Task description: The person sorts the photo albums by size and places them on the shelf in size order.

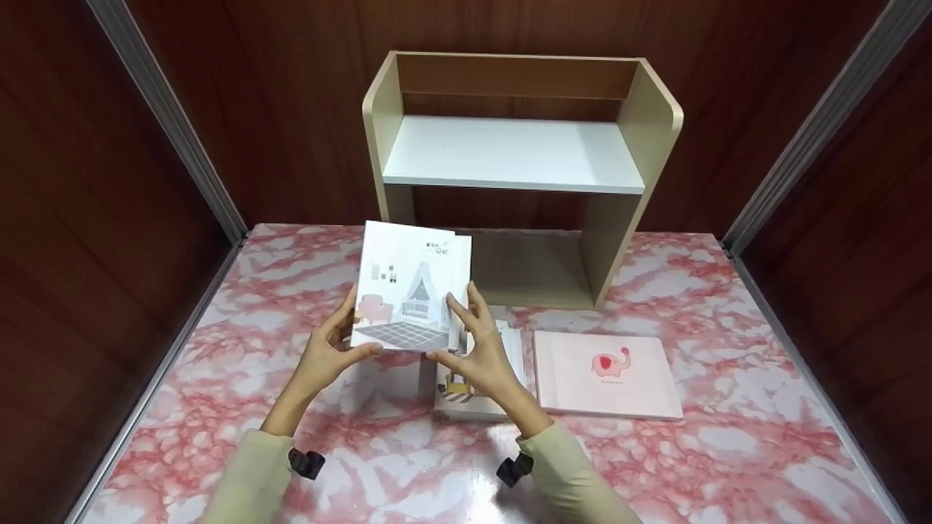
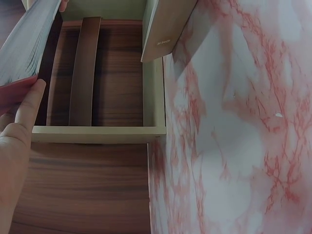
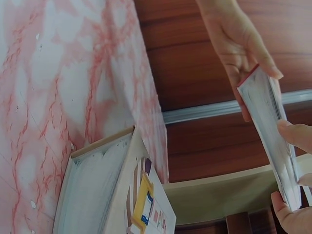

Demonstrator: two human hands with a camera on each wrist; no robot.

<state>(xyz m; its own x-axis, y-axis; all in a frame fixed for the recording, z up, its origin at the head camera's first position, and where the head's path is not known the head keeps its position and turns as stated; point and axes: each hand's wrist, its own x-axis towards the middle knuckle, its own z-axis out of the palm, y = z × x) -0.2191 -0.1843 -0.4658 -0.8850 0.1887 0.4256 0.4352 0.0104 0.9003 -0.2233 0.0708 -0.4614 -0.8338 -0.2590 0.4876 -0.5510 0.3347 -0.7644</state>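
Observation:
Both hands hold a white book (image 1: 397, 255) raised above the table, its cover printed with a pointed house and a pink armchair. A second white cover edge shows behind it on the right. My left hand (image 1: 326, 356) grips the lower left edge, thumb at the bottom. My right hand (image 1: 484, 353) holds the right side, thumb at the lower edge. Page edges of the held book (image 3: 265, 122) and a red cover edge appear in the right wrist view. Below the right hand lies a thick book (image 1: 457, 393) with a yellow vehicle picture, partly hidden by that hand.
A pink book (image 1: 608, 386) with a red elephant lies flat to the right. Behind stands a two-level wooden shelf (image 1: 510, 149) with a white upper board. The marbled pink-and-white table (image 1: 728, 444) is bounded by dark wood panels on the left, right and back.

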